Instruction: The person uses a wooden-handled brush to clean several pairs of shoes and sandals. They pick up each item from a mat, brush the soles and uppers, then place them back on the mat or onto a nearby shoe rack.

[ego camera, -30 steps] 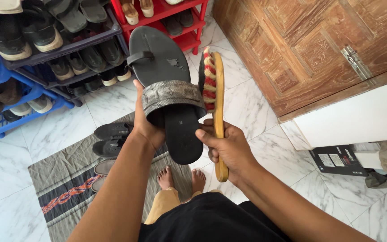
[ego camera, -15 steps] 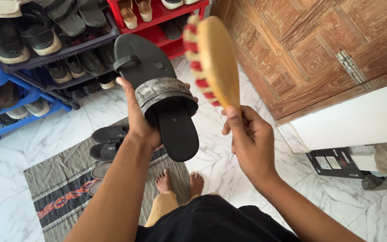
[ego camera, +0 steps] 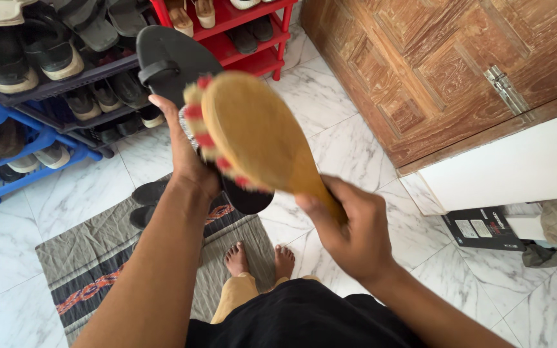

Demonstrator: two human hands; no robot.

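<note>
Black sandal (ego camera: 169, 61) in left hand (ego camera: 188, 161), wooden brush (ego camera: 259, 138) in right hand (ego camera: 352, 225)

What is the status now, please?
Left hand grips black sandal. Right hand grips wooden brush, held over sandal. Nothing between them.

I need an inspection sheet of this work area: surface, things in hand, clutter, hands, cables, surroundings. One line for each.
Surface: white marble floor with a grey striped mat under the person's bare feet.
Things in hand: black sandal; wooden brush with red and pale bristles, its back facing the camera.
Clutter: dark shoes on the mat; black box on the floor.
Hands: left hand grips the sandal; right hand grips the brush handle.
Cables: nothing seen.
Surroundings: blue shoe rack, red shoe rack, wooden door.
</note>
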